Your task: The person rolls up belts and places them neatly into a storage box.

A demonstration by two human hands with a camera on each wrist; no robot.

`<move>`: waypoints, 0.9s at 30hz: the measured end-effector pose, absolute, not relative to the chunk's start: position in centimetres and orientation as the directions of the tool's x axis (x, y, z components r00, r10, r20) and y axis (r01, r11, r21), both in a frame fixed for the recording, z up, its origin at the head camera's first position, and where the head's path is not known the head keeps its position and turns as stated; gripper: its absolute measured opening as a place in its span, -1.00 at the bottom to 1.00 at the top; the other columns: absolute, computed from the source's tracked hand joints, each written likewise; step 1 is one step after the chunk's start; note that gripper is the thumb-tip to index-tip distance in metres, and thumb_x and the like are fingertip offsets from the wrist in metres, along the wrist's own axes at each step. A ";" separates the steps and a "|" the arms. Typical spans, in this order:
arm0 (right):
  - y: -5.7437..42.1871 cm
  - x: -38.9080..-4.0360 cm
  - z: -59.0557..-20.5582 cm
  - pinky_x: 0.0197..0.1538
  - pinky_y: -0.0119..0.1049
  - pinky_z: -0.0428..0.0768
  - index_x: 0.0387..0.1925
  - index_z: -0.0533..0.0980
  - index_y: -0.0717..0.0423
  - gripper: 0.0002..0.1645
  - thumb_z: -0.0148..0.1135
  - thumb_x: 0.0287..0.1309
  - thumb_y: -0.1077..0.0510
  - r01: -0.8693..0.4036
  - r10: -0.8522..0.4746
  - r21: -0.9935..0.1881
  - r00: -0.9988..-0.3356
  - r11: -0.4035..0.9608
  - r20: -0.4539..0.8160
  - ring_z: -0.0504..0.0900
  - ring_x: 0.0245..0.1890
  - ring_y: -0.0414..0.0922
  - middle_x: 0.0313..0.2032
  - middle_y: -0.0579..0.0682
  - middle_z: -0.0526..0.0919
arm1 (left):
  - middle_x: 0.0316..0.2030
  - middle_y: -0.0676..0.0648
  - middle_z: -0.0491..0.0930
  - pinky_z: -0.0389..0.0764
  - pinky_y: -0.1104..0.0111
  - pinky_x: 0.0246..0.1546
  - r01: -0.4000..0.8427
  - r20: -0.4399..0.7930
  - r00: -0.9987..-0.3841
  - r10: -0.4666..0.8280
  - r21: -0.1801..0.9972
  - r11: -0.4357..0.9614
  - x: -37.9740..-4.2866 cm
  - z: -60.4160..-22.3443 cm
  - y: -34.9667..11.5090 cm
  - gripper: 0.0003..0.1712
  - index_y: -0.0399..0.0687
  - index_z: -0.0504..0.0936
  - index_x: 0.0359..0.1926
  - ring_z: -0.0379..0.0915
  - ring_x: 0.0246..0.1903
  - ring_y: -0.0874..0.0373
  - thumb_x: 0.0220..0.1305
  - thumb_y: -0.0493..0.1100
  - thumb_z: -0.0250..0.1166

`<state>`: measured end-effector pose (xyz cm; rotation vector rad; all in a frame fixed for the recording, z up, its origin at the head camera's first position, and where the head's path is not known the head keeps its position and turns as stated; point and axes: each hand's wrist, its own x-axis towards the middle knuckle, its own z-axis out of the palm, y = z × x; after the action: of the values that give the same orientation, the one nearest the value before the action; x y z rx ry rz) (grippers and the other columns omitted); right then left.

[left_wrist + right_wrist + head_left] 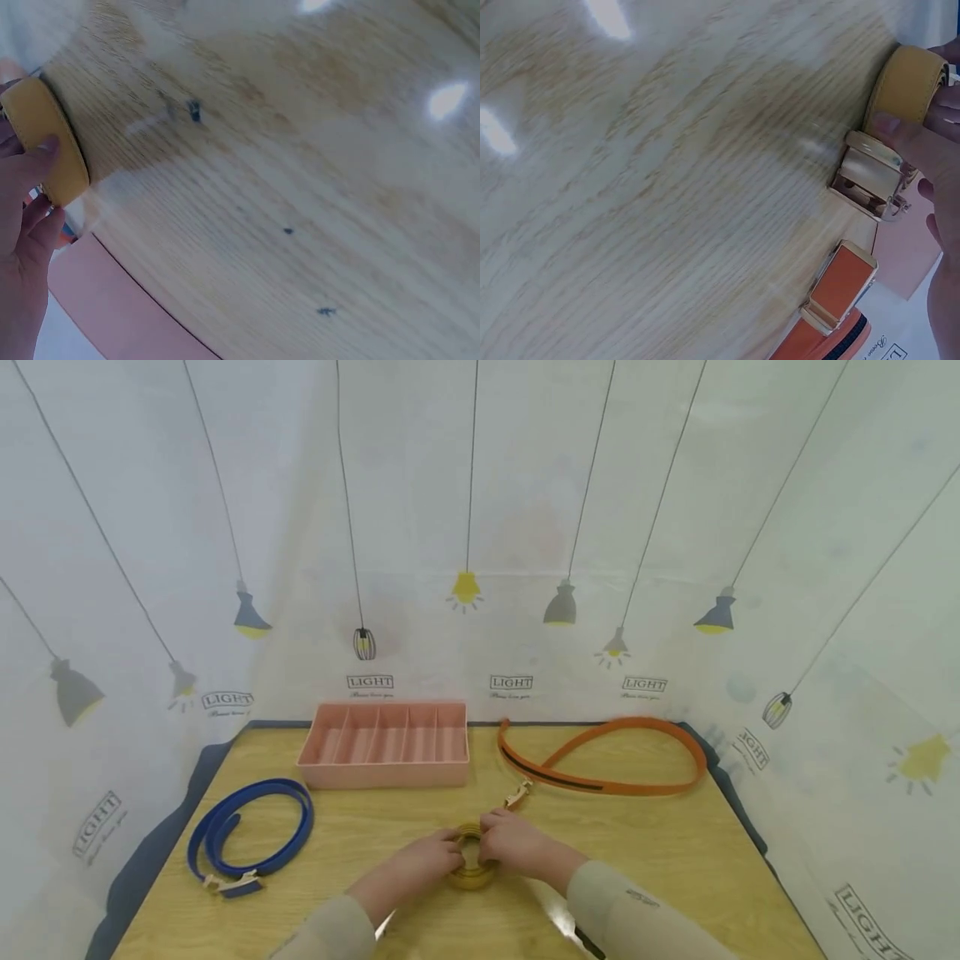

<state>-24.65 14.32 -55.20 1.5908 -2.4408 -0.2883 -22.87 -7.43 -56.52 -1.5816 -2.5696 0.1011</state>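
A yellow belt, wound into a coil and standing on its edge, lies between both hands near the front of the wooden table. My left hand grips the coil's left side, its thumb against the outer face in the left wrist view. On the opposite side my right hand pinches the strap, thumb outside and some fingers inside the ring. Close to that thumb, the right wrist view shows the belt's gold metal buckle. The fingertips inside the coil are partly hidden.
A pink tray with several compartments stands at the back. At left lies a loosely coiled blue belt with a gold buckle. An orange belt loops across the back right, its buckle just beyond my right hand. Printed fabric surrounds the table.
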 end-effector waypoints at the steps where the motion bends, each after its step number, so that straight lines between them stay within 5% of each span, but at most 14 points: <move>1: 14.4 -24.7 -55.2 -0.10 -0.38 0.37 -0.42 0.73 -0.43 -0.74 0.47 -0.09 0.11 -0.880 -0.912 0.243 -0.403 0.408 0.069 0.41 -0.32 -0.28 -0.48 -0.49 0.62 | -0.15 0.07 0.67 0.42 0.35 0.17 0.885 0.075 -0.452 0.889 -0.093 0.457 -22.9 -56.5 -7.5 -0.77 0.02 0.72 -0.17 0.47 0.12 0.03 0.18 -0.31 0.26; 6: 15.0 -25.0 -54.5 0.13 -0.27 0.41 -0.26 0.74 -0.30 -0.69 0.52 -0.11 0.13 -0.882 -0.886 0.095 -0.453 0.462 0.102 0.52 -0.01 -0.19 -0.29 -0.44 0.69 | -0.19 -0.01 0.65 0.51 0.33 0.06 0.846 0.094 -0.531 0.842 0.114 0.520 -22.8 -56.3 -7.7 -0.85 -0.07 0.70 -0.20 0.55 -0.02 0.06 0.21 -0.31 0.28; 12: 15.3 -25.4 -53.9 0.24 -0.13 0.37 -0.10 0.71 -0.22 -0.62 0.51 -0.06 0.08 -0.871 -0.870 0.072 -0.475 0.487 0.136 0.48 0.15 -0.04 -0.03 -0.30 0.67 | -0.21 -0.01 0.62 0.59 0.31 -0.14 0.696 0.049 -0.676 0.735 0.368 0.616 -22.0 -55.5 -8.5 -0.80 -0.17 0.67 -0.11 0.55 -0.20 0.17 0.22 -0.31 0.32; 18: 15.0 -25.8 -53.8 0.08 -0.15 0.50 -0.09 0.68 -0.07 -0.58 0.54 -0.09 0.11 -0.817 -0.768 0.037 -0.524 0.576 0.368 0.55 -0.02 -0.07 -0.06 -0.14 0.68 | -0.09 -0.20 0.63 0.61 0.12 -0.09 0.419 0.001 -0.831 0.557 0.661 0.623 -21.1 -54.4 -9.0 -0.66 -0.35 0.60 0.01 0.57 -0.10 -0.07 0.24 -0.27 0.32; 23: 14.4 -26.0 -53.4 -0.10 -0.18 0.56 -0.18 0.64 0.04 -0.61 0.55 -0.13 0.17 -0.754 -0.584 0.006 -0.504 0.657 0.637 0.58 -0.20 -0.11 -0.21 -0.10 0.64 | -0.04 -0.29 0.59 0.63 0.11 -0.12 0.193 -0.010 -0.908 0.419 0.878 0.438 -20.9 -53.4 -8.6 -0.60 -0.44 0.54 0.07 0.58 -0.07 -0.18 0.28 -0.25 0.29; 27: 13.4 -25.3 -53.0 -0.13 -0.17 0.59 -0.20 0.61 0.08 -0.66 0.51 -0.05 0.16 -0.701 -0.478 -0.077 -0.558 0.708 0.678 0.58 -0.24 -0.10 -0.26 -0.07 0.60 | -0.04 -0.31 0.58 0.65 0.12 -0.16 0.075 -0.025 -0.959 0.284 0.939 0.334 -21.3 -52.2 -8.0 -0.56 -0.45 0.54 0.06 0.60 -0.11 -0.16 0.28 -0.21 0.30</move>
<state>-25.28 13.40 -53.04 0.8940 -2.2711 0.4518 -21.34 -7.97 -52.17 -0.3690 -2.7113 -1.8916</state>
